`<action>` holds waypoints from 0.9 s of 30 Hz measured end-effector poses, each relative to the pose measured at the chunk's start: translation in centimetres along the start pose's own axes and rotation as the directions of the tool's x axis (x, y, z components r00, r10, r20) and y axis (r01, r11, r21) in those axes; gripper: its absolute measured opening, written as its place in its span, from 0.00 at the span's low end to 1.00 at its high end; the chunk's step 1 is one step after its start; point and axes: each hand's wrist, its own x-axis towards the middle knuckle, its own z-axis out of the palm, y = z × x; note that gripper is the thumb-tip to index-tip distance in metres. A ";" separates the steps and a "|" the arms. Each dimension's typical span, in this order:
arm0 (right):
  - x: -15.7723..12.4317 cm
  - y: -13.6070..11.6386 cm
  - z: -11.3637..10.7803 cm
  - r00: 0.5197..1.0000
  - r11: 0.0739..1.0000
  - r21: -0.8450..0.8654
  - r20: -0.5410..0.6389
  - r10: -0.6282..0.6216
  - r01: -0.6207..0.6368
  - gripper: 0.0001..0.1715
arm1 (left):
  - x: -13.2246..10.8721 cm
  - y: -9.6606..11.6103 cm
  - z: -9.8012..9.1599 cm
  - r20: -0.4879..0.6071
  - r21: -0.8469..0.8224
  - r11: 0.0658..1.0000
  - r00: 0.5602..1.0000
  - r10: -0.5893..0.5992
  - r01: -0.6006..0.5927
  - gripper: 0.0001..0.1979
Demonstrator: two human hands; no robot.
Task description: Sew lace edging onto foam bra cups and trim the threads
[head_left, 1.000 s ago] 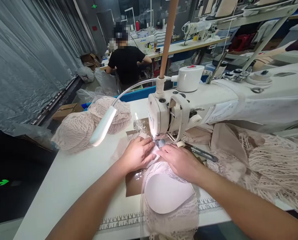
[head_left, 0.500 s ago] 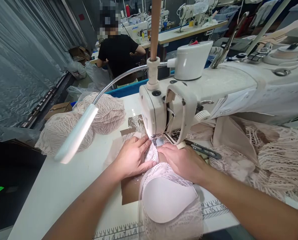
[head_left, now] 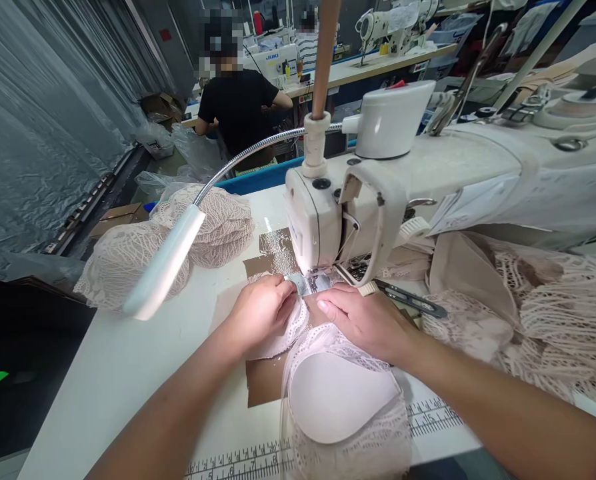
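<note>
A pale pink lace bra [head_left: 343, 397] lies in front of the sewing machine [head_left: 323, 213], one smooth moulded cup facing up. My left hand [head_left: 263, 310] is closed, its bent fingers pinching the bra's lace edge just left of the presser foot [head_left: 311, 275]. Right of the shiny needle plate [head_left: 317, 283], my right hand [head_left: 365, 323] rests low with thumb and fingers drawn together. What its fingertips hold, if anything, is hidden. Black thread snips [head_left: 413, 299] lie beyond that hand. Brown tape [head_left: 263, 387] covers part of the table under the work.
Lace cups [head_left: 133, 263] are heaped at the left behind a gooseneck lamp [head_left: 165, 263]. More lace fabric [head_left: 553, 307] is piled at the right. A ruler strip [head_left: 243, 463] runs along the front edge. Another person [head_left: 235, 107] sits ahead at a machine.
My left hand has gone from lying over the lace to a bent-fingered pinch, and the lace edge has come left, away from the needle, baring the plate. My right hand stays nearly in place.
</note>
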 end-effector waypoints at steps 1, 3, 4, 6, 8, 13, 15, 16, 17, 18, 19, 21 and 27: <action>0.0 -0.1 -0.1 1.000 0.999 0.041 0.011 0.016 -0.017 0.22 | 0.0 0.0 -0.1 -0.007 0.004 1.000 1.000 0.010 -0.010 0.11; 0.0 -0.4 -0.2 0.997 0.985 0.156 0.054 0.061 -0.069 0.20 | 0.0 0.0 -0.4 -0.053 0.016 0.999 0.997 0.049 -0.048 0.11; 0.1 -0.6 -0.2 0.993 0.970 0.219 0.079 0.090 -0.105 0.20 | 0.0 0.1 -0.5 -0.087 0.016 0.997 0.993 0.079 -0.078 0.10; 0.2 -1.0 -0.2 0.985 0.931 0.329 0.116 0.128 -0.160 0.21 | 0.0 0.1 -0.7 -0.154 -0.005 0.988 0.976 0.154 -0.157 0.10; 0.3 -1.4 -0.1 0.983 0.911 0.372 0.116 0.142 -0.175 0.18 | 0.0 0.2 -0.9 -0.195 -0.046 0.974 0.958 0.209 -0.222 0.09; 0.5 -1.6 0.7 0.989 0.913 0.379 0.053 0.141 -0.151 0.15 | -0.5 0.4 -1.7 -0.181 -0.224 0.943 0.961 0.207 -0.245 0.08; 0.5 -1.5 0.9 0.990 0.873 0.468 0.055 0.128 -0.139 0.14 | -0.7 0.2 -2.1 -0.120 -0.375 0.907 0.981 0.155 -0.189 0.07; 0.5 -1.5 1.0 0.990 0.843 0.520 0.068 0.124 -0.141 0.13 | -0.8 0.1 -2.3 -0.080 -0.459 0.876 0.989 0.127 -0.150 0.07; 0.4 -1.4 1.0 0.989 0.811 0.566 0.085 0.122 -0.149 0.12 | -0.9 0.0 -2.5 -0.037 -0.538 0.836 0.993 0.108 -0.111 0.08; 0.4 -1.4 1.1 0.987 0.781 0.604 0.104 0.120 -0.159 0.11 | -0.9 -0.2 -2.7 0.001 -0.607 0.791 0.995 0.098 -0.078 0.10; 0.4 -1.4 1.0 0.985 0.758 0.629 0.121 0.123 -0.172 0.10 | -1.0 -0.3 -2.8 0.032 -0.662 0.748 0.995 0.097 -0.052 0.11; 0.4 -1.3 1.0 0.980 0.749 0.632 0.145 0.136 -0.198 0.08 | -0.9 -0.4 -2.9 0.071 -0.734 0.679 0.993 0.098 -0.014 0.12; 0.2 -1.5 0.9 0.979 0.804 0.559 0.116 0.167 -0.203 0.07 | -0.9 -0.2 -2.2 0.107 -0.783 0.618 0.994 0.020 0.072 0.09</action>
